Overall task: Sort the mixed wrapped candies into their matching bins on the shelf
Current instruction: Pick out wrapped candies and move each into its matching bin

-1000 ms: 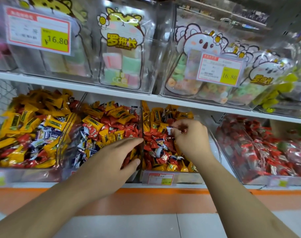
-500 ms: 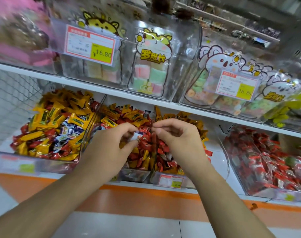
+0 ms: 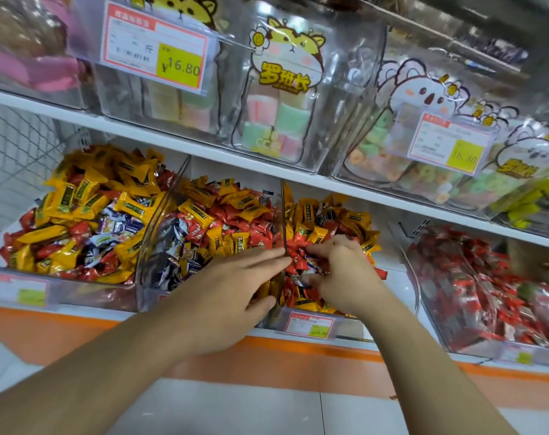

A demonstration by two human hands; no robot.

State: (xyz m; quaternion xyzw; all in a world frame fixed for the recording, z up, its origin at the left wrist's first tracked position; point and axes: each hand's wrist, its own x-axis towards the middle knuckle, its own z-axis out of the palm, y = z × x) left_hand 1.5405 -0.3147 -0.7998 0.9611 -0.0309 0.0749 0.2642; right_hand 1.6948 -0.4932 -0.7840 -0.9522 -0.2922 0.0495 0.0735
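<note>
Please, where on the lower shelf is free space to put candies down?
Bare white shelf lies between the third bin and the red-candy bin. The three mixed bins are heaped, and both hands crowd the third.

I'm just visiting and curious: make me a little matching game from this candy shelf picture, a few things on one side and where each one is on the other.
Things:
1. left hand
2. right hand
3. price tag reading 16.80
4. bin of mostly red candies

Places:
A. far right of the lower shelf
B. upper shelf, on a clear bin at the left
C. fingers curled into the third bin from the left
D. fingers straight, over the second bin from the left

Pairs: 1-D, 2-C, 3-B, 4-A
</note>
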